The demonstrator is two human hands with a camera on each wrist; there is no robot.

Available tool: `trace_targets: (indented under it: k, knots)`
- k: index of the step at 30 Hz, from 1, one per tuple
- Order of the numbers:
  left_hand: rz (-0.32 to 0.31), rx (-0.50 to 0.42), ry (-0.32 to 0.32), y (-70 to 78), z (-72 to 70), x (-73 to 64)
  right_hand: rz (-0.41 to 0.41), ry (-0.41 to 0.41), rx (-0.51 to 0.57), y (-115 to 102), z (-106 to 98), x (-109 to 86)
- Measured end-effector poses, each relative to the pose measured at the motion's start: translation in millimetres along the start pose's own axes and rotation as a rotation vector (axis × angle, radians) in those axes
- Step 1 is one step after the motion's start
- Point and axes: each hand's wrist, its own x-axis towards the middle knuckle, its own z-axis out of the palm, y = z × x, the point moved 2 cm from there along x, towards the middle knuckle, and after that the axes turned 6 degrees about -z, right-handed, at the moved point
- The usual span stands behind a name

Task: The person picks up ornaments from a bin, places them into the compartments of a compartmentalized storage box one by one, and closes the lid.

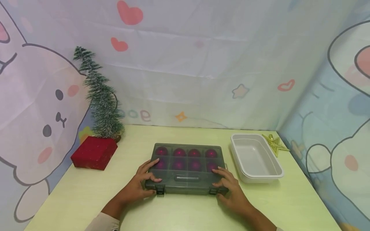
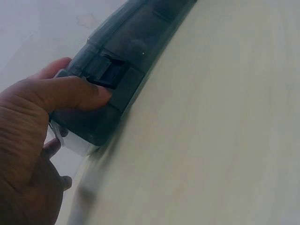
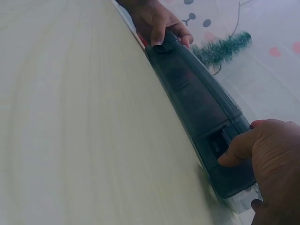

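A plastic compartment case [image 1: 187, 178] with a dark see-through lid lies on the table, lid down. Several shiny red and purple balls [image 1: 194, 153] show through it, one to a compartment. My left hand [image 1: 142, 181] grips the case's front left corner, its thumb beside the left latch [image 1: 160, 190] and its fingers over the lid. At the front right corner my right hand [image 1: 232, 189] holds the case the same way, thumb by the right latch [image 3: 217, 143]. In the left wrist view the left thumb [image 2: 77, 93] presses the front face near the latch.
Right of the case stands a white plastic tub [image 1: 245, 175], with a gold star ornament [image 1: 274, 143] behind its right rim. A small frosted Christmas tree [image 1: 101, 96] and a red box [image 1: 93, 152] stand at the left. A printed cloth [image 1: 185, 64] hangs behind the table.
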Motion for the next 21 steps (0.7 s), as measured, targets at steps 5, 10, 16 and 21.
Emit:
trace_targets:
  k: [5, 10, 16, 21]
  knots:
    - [-0.011, -0.004, -0.014, -0.1, -0.9, -0.3, 0.007, -0.037, 0.008, 2, -3, 1.1]
    - [-0.021, -0.007, -0.015, 0.0, -1.6, 1.1, 0.001, -0.077, -0.001, 6, -7, 1.9]
    - [-0.026, -0.006, -0.020, -0.2, -2.1, 1.3, -0.019, -0.096, 0.028, 6, -13, 3.6]
    - [-0.020, -0.006, -0.032, -0.7, -3.1, 1.1, -0.033, -0.122, 0.064, 7, -15, 3.3]
